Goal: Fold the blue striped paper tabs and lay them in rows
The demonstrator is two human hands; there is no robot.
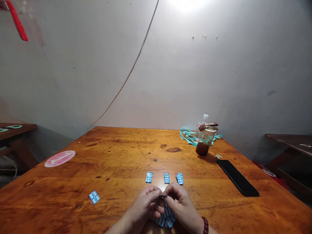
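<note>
My left hand (148, 204) and my right hand (179, 203) meet near the table's front edge, thumbs and fingers pinched on a small dark piece (162, 196) between them. Its details are too small to tell. Below and partly behind the hands lies a pile of blue-and-white pieces (168, 216). Just beyond the fingertips are three small blue-and-white groups in a row: a left one (149, 177), a middle one (166, 178) and a right one (179, 178). Another blue-and-white piece (94, 197) lies apart to the left.
A black phone (237, 178) lies at the right. Behind it stand a cup with dark liquid (204, 143) and a clear bottle (200, 128), beside a turquoise strap (188, 136). A pink oval sticker (59, 159) is on the wooden table (126, 156) at the left.
</note>
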